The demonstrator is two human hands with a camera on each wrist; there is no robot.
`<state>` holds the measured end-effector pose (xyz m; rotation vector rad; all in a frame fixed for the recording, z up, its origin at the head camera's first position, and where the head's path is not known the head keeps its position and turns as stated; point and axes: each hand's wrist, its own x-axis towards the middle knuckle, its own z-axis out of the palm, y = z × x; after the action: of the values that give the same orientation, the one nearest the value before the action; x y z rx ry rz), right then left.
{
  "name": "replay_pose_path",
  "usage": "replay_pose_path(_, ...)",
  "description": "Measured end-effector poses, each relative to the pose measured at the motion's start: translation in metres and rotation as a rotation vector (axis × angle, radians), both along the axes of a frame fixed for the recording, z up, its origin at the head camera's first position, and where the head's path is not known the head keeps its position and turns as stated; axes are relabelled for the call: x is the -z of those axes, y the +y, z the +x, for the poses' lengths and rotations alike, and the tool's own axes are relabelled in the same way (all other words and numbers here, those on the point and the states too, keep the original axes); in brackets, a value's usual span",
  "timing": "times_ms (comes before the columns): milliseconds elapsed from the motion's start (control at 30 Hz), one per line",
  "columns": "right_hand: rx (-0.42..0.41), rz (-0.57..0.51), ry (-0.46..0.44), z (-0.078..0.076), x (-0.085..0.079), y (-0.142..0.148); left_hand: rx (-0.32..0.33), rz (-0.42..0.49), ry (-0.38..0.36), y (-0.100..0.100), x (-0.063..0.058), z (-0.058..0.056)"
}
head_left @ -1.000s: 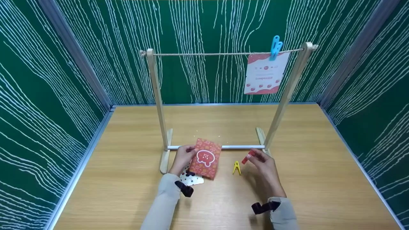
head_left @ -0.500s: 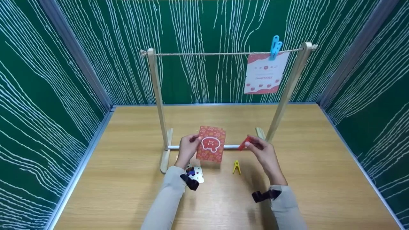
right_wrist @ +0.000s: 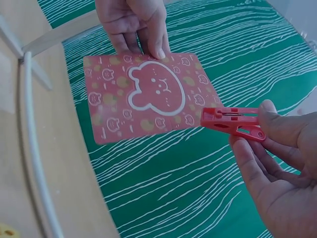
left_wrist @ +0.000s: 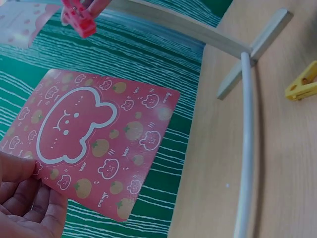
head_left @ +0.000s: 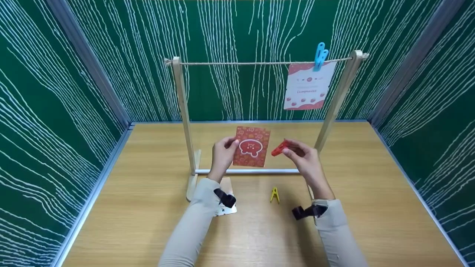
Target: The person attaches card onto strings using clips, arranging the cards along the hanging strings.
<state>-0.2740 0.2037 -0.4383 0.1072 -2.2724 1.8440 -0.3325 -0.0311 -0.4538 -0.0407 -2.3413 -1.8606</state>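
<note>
My left hand (head_left: 223, 155) pinches a red card (head_left: 251, 147) with a white-outlined bear face by its left edge, between thumb and fingers. The card is up off the table, in front of the stand's lower bar. To its right, my right hand (head_left: 306, 161) pinches a red clothespin (head_left: 279, 148) by its handle ends, the nose pointing at the card. In the right wrist view the clothespin (right_wrist: 230, 119) overlaps the card's edge. A string (head_left: 237, 63) runs above both hands between two wooden posts, where a blue clothespin (head_left: 320, 56) holds a pink-and-white card (head_left: 309, 87).
A yellow clothespin (head_left: 274, 194) lies on the table (head_left: 148, 222) below the hands. Another card (head_left: 228, 209) rests there, partly hidden under the left wrist. The stand's left post (head_left: 183, 115) and right post (head_left: 339, 100) rise from feet joined by a white bar (head_left: 246, 171).
Both hands have risen and moved forward from near the table. The left hand carries the red card up and to the right, and the right hand brings the red clothespin closer to it.
</note>
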Motion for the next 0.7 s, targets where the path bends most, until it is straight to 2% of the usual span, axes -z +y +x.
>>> replay_pose_path(67, -0.005, -0.018, 0.039, -0.001, -0.006, 0.0, -0.002, 0.007, 0.025, 0.003, -0.006, -0.001)
replay_pose_path(333, -0.019, -0.027, 0.083, -0.006, -0.032, 0.001, 0.0, 0.062, 0.021, 0.013, -0.023, -0.006)
replay_pose_path(700, -0.016, -0.043, 0.193, -0.014, -0.059, -0.003, 0.009, 0.07, 0.129, 0.018, -0.05, -0.009)
